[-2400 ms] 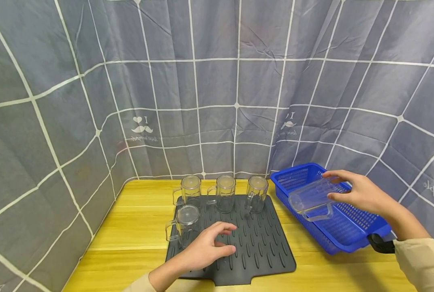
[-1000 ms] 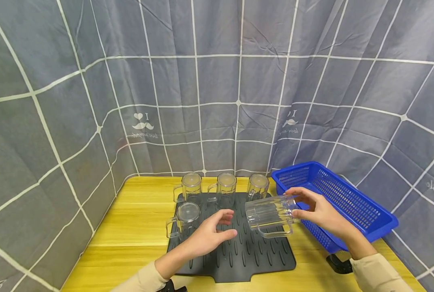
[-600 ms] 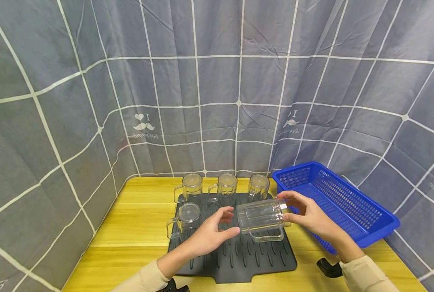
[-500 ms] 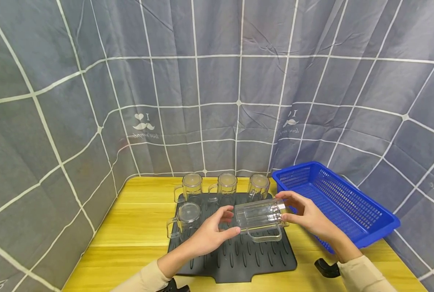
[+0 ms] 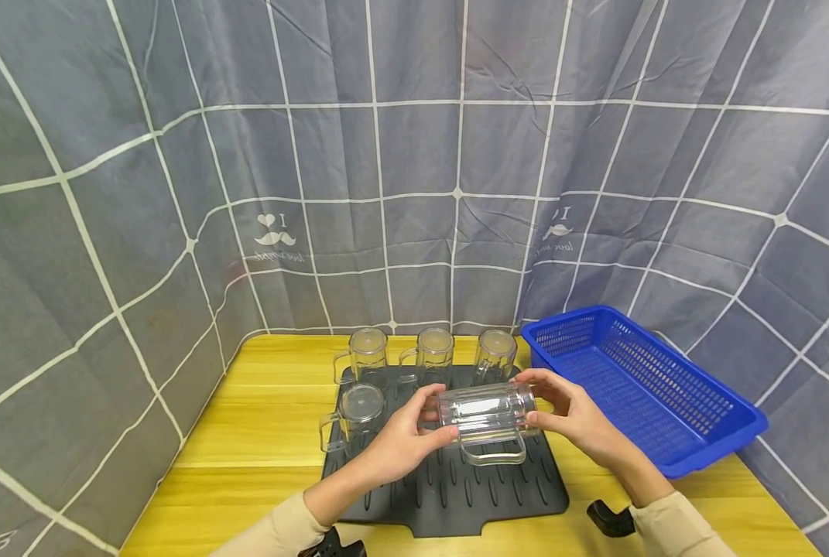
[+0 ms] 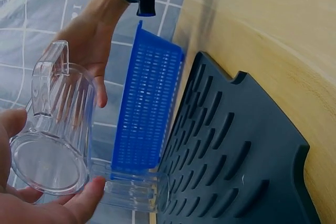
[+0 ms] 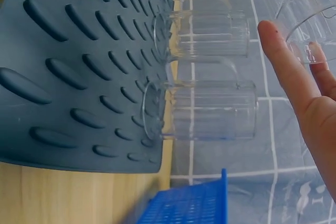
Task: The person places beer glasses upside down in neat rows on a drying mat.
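Observation:
A clear glass mug (image 5: 487, 410) lies on its side in the air above a black ridged drying mat (image 5: 456, 503), its handle toward me. My left hand (image 5: 403, 441) holds the base end between thumb and fingers. At the rim end, my right hand (image 5: 577, 422) grips the mug with thumb and fingers. In the left wrist view the round base of this mug (image 6: 50, 163) faces the camera. Several more mugs stand upside down on the mat: three along the back, including the right one (image 5: 495, 356), and one mug (image 5: 361, 414) at front left.
To the right of the mat stands a blue perforated basket (image 5: 665, 387), with nothing seen inside. A yellow wooden table (image 5: 247, 433) lies beneath. A grey checked curtain (image 5: 414, 155) closes off the back and both sides.
My right hand has carried the mug from over the basket leftward to above the mat. My left hand, earlier held apart with spread fingers, now holds its base end.

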`<state>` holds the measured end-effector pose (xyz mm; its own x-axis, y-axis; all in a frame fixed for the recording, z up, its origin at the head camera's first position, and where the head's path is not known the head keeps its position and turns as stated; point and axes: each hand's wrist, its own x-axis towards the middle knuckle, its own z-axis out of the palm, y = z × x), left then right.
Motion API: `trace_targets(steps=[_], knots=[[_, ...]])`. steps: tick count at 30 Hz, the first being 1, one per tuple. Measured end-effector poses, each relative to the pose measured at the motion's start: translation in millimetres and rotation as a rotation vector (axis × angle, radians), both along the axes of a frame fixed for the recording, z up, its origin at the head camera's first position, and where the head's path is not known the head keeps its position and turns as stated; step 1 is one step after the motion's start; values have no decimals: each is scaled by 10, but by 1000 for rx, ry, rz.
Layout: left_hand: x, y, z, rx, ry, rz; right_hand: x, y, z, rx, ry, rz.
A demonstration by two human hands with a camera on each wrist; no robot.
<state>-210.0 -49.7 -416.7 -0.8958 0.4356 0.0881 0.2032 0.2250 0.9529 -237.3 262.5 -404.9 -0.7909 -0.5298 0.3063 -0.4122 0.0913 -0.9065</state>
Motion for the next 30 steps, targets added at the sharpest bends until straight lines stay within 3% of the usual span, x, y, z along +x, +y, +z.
trace_targets(steps=[9,19,23,30], knots=[[-12,1,-17,16,24,6,0,34,-67,15,-36,8],[-23,33,130,-26,114,40,4,61,-84,25,-113,60],[-14,24,192,-102,157,51,18,59,-103,37,-137,96],[-32,-6,340,-297,267,61,1,67,-123,39,-98,131]])
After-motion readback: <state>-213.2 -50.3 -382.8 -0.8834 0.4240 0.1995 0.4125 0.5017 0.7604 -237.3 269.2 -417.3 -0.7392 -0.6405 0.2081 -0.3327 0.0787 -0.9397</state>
